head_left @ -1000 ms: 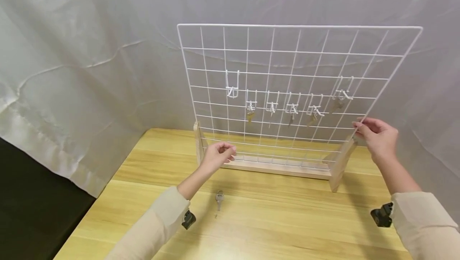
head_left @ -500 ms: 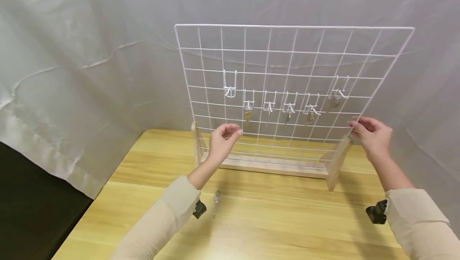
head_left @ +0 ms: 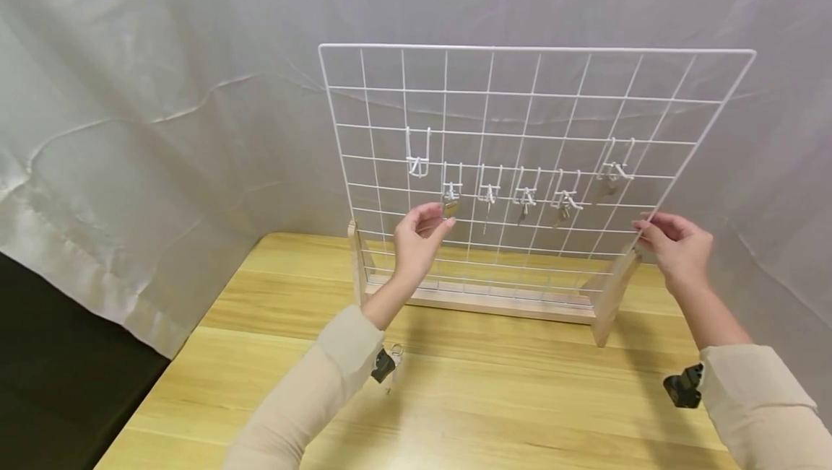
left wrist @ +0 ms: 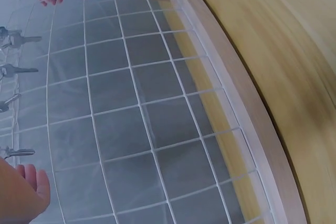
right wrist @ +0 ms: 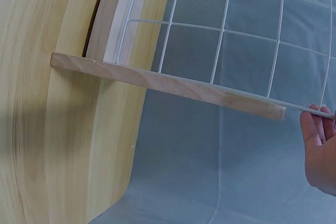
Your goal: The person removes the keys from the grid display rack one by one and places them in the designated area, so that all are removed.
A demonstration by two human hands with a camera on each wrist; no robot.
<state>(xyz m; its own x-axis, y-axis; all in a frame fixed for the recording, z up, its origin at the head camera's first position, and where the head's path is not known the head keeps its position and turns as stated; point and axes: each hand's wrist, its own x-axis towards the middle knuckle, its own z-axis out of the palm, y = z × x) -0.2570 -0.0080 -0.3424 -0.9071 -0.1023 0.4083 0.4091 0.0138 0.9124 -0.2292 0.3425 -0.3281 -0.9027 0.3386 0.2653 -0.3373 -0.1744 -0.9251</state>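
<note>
A white wire grid panel stands tilted in a wooden base. My right hand pinches its right edge wire, just above the wooden side foot. My left hand is raised in front of the grid, thumb and fingers parted right at a brass-coloured key on one of the white hooks. In the left wrist view, the fingers lie just below a hanging key. Other keys hang along the same row. Toward the left, a higher hook carries no key.
A loose key with a ring lies on the wooden table, partly covered by the left wrist camera. Grey cloth hangs behind and at the sides. Another hook with a key sits higher on the right.
My left hand has risen and moved right, from low before the grid up to the brass-coloured key. My right hand keeps its grip on the grid's edge.
</note>
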